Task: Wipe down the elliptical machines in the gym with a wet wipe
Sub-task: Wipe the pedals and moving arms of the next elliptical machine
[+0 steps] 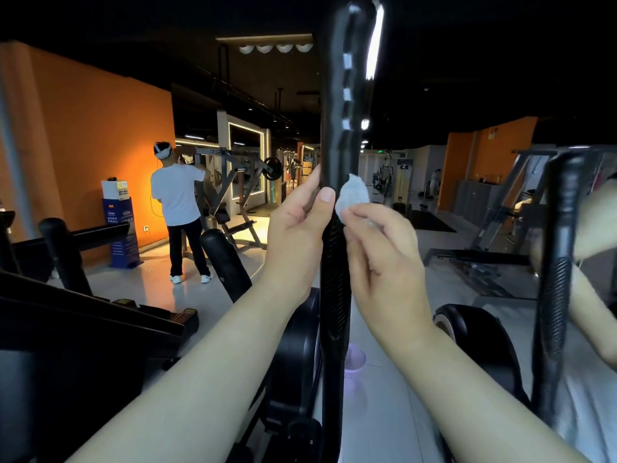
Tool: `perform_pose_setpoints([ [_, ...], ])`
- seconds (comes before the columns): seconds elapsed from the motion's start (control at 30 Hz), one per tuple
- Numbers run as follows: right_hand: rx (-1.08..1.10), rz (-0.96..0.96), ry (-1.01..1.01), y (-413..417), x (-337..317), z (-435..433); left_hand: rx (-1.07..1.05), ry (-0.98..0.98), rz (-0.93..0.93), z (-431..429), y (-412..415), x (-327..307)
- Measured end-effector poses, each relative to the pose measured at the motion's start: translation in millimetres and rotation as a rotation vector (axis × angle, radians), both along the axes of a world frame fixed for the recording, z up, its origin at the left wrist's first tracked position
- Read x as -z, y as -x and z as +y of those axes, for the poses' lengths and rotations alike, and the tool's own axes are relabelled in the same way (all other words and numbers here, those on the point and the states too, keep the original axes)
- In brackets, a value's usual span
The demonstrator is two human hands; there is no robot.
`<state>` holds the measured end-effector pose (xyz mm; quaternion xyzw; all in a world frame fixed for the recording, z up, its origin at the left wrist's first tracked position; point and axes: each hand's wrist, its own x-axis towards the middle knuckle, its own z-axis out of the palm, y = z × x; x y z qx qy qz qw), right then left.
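GYM FLOOR: A crumpled wet wipe [353, 194] is pinched betw. thumb and fingertips of the right hand [384, 259] and pressed to the right side of a black elliptical handlebar [338, 128], just above its ribbed grip section. The bar is clasped from the left by the left hand [298, 222], thumb laid across the front, opp. the wipe. The wipe is judged light, soft and damp, apt to bunch or slip; best held wadded under the fingertips w/ firm pressure. The bar looks stiff and glossy, and is likely to swing unless steadied. Counted: 1 wipe, 2 hands, 1 bar in hand, 1 more ribbed bar [557, 262] at right, 2 dark flywheel housings [480, 342] below, 1 lilac basket [356, 364] on the floor. One person in a white T-shirt [177, 195] is seen at a weight machine, well apart.
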<state>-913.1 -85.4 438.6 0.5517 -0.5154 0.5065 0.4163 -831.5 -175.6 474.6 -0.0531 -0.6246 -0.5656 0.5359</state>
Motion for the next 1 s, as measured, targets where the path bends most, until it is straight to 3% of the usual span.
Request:
perform_pose_setpoints([
  [0.1, -0.004, 0.070, -0.030, 0, 4, 2, -0.017, -0.021, 0.001, 2, -1, -1],
  [0.27, -0.119, -0.126, 0.029, -4, -2, 2, -0.112, 0.051, -0.013, 6, 1, 3],
  [0.47, -0.017, 0.069, 0.001, 4, 8, 0, -0.142, 0.037, -0.022, 2, 1, 6],
  [0.6, -0.120, -0.126, 0.033, 0, -1, -2, -0.132, 0.076, -0.037, 0, 0, 4],
  [0.73, -0.062, 0.026, -0.012, -5, 8, -3, -0.126, -0.003, -0.021, -1, -1, 5],
  [0.83, -0.061, -0.118, 0.051, 2, -3, 1, -0.122, 0.037, -0.034, 0, -1, 4],
  [0.93, -0.192, -0.333, 0.112, -5, -12, 2, -0.099, 0.055, -0.033, -1, 0, 5],
  [1.0, -0.202, -0.264, 0.061, -13, -6, 0, -0.093, 0.059, -0.032, -1, 0, 5],
])
